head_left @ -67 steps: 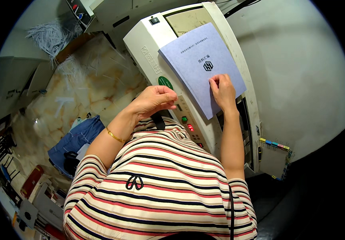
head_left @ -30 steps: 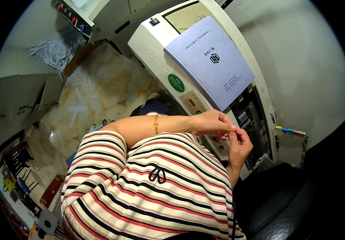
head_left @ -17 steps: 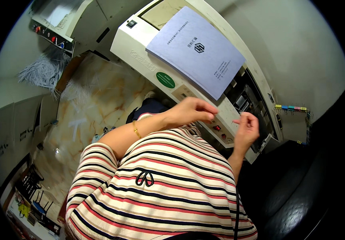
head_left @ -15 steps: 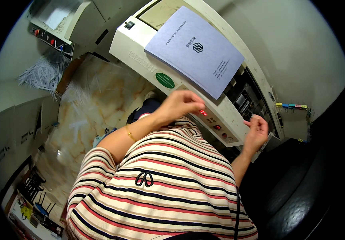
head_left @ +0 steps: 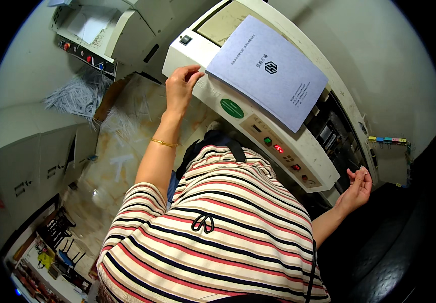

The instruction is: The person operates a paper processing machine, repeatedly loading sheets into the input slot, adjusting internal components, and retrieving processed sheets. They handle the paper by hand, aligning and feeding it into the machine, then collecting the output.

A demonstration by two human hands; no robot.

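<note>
A thick paper-bound book [head_left: 268, 70] with a pale blue-grey printed cover lies flat on top of a cream-coloured binding machine [head_left: 183, 59]. My left hand [head_left: 180, 88] is at the machine's left front edge, just beside the book's near left corner. Its fingers are bent, with a small gap between thumb and forefinger, and nothing shows in them. By the machine's right end, past the dark open slot [head_left: 336, 136], my right hand [head_left: 355, 192] has its thumb and forefinger brought together. Whether something small is between them cannot be made out.
On the machine's front sits a control panel [head_left: 283, 151] with a red lit display and buttons. Another machine [head_left: 122, 35] stands at the far left, above a heap of paper strips [head_left: 79, 93]. Coloured binder clips [head_left: 387, 140] line a ledge at right. Grey cabinets [head_left: 31, 151] stand at left.
My left hand has moved from the control panel up and left to the machine's left edge. My right hand has shifted right and slightly down. The whole view has shifted; the book stays put.
</note>
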